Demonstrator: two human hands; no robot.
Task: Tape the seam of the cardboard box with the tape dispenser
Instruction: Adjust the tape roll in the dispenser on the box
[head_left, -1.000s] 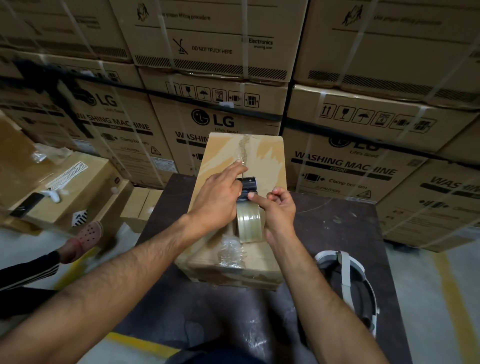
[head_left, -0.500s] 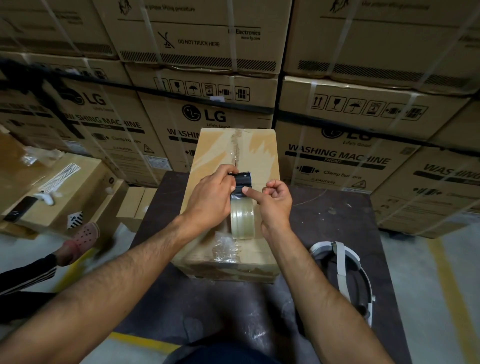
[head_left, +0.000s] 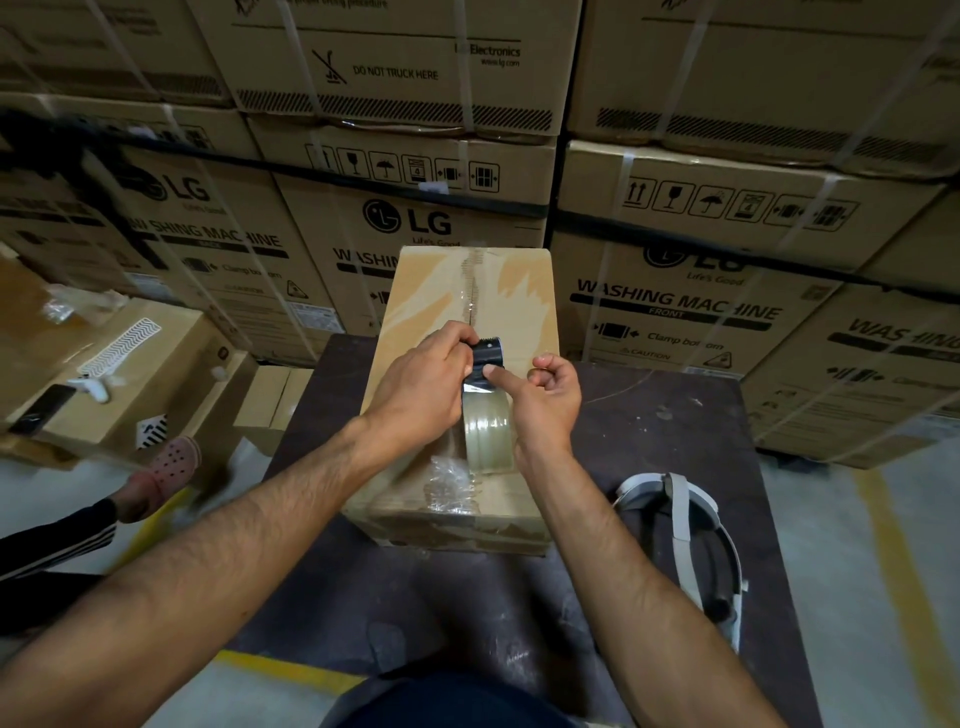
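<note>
1. Since the earlier frames the left hand (head_left: 426, 379) has pulled its forefinger back off the box top and curled it with the other fingers over the black head of the tape dispenser (head_left: 485, 402); the right hand (head_left: 543, 397) has kept its place with only a small shift.
2. The cardboard box (head_left: 431, 291) lies lengthwise on a dark table (head_left: 675, 441), its far end toward the stacked cartons (head_left: 691, 306).
3. The seam (head_left: 472, 283) runs down the middle of the box top, with rough old tape along its far stretch.
4. The tape dispenser stands upright over the near half of the seam, its clear roll toward the person and the toothed black head pointing away.
5. The left hand is closed around the left side of the black head, thumb and fingers wrapped on it.
6. The right hand is mostly curled, its forefinger stretched out and pressing on the top of the black head; the other fingers are folded in and hold nothing that can be seen.
7. A crumpled wad of clear tape (head_left: 449, 480) sits on the box top just in front of the roll, near the edge closest to the person.
8. A white headset (head_left: 680, 525) lies on the table to the right of the box, well apart from it.
9. On the left, a second person's foot in a pink clog (head_left: 169, 465) rests by the floor, beside a low box that carries a dark phone (head_left: 44, 408).
</note>
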